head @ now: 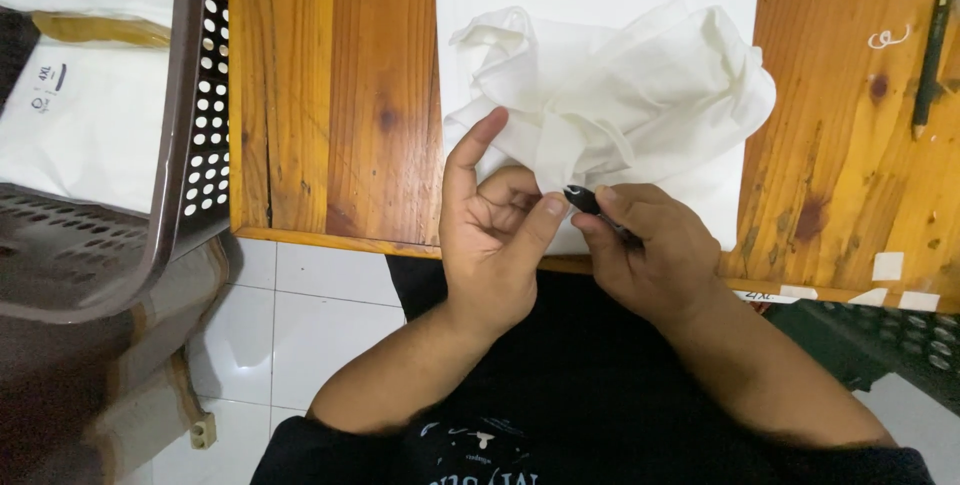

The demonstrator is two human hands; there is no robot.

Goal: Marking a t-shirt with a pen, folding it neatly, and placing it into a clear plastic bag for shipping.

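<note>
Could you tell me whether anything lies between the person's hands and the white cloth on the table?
Nothing visible does. The left hand already pinches a fold of the cloth at its near edge, and the right hand holds a small black tool right against that same fold on the table.

The person wears a black short-sleeved T-shirt (560, 415) with a white printed graphic across the chest, partly cut off by the lower frame edge. Both forearms are bare from the sleeve hems down. Both hands are bare: no gloves, rings, or wristwear visible.
</note>
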